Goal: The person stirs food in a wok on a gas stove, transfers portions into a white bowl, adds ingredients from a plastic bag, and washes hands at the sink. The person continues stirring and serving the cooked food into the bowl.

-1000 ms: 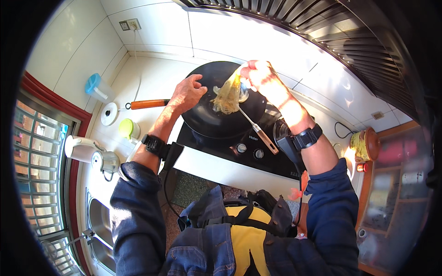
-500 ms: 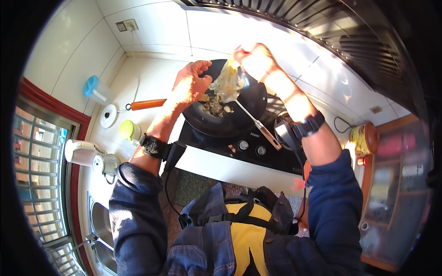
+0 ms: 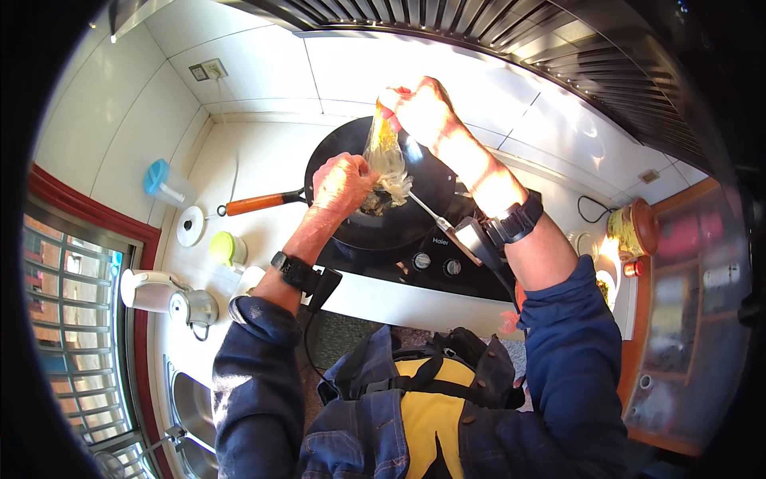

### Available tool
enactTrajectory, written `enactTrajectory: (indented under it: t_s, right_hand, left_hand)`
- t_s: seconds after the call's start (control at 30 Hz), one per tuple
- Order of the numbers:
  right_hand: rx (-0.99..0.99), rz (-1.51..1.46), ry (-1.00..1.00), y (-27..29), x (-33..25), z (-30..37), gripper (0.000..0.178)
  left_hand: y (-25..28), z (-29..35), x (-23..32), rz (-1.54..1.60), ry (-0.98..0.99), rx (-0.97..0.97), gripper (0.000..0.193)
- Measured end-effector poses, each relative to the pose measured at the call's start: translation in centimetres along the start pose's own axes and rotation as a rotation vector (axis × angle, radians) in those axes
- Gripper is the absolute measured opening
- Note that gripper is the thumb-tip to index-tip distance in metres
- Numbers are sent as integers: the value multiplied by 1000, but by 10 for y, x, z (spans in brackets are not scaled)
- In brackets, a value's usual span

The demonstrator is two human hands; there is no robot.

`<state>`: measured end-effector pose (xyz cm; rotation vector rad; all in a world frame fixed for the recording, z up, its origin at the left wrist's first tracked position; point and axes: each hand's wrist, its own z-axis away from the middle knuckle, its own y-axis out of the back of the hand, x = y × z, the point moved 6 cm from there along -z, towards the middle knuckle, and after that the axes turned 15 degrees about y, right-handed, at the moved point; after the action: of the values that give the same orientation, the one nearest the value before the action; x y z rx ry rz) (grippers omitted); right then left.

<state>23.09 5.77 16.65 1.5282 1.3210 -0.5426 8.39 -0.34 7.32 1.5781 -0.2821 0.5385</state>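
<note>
Over a black wok (image 3: pixel 423 219) a clear plastic bag (image 3: pixel 386 152) hangs mouth down, with yellowish residue inside. Up near the wall, my right hand (image 3: pixel 419 112) is closed on its gathered upper end. My left hand (image 3: pixel 341 185), fingers curled together, pinches the bag's lower edge above the wok's left half. Dark, clumped food (image 3: pixel 373 205) lies in the wok under the bag, partly hidden by the left hand. A spatula (image 3: pixel 435 217) with a metal shaft leans over the wok's right rim; my right wrist strap and a device partly cover its wooden handle.
The wok's orange handle (image 3: pixel 259 203) points left over the counter. At left are a white lid (image 3: pixel 190 227), a green-lidded cup (image 3: pixel 227 249), a blue-lidded pitcher (image 3: pixel 166 182) and a metal pot (image 3: pixel 193 308). The range hood (image 3: pixel 495 36) hangs above; stove knobs (image 3: pixel 452 267) face me.
My left hand has moved down and right, from open beside the bag to gripping its lower edge. The bag is stretched between both hands. The view has shifted slightly.
</note>
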Motion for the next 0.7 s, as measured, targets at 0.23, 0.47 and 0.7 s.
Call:
enactTrajectory:
  t_s: [0.23,0.47,0.7]
  right_hand:
    - [147,87,-96,29,26,2,19]
    - [59,70,-190,23,67,20,14]
    - [63,244,-101,19,83,25,29]
  left_hand:
    - [9,-23,-22,234,36,-23,13]
    - [52,-53,-2,351,-40,-61,9]
    - [62,-62,-5,325,-25,-18,13]
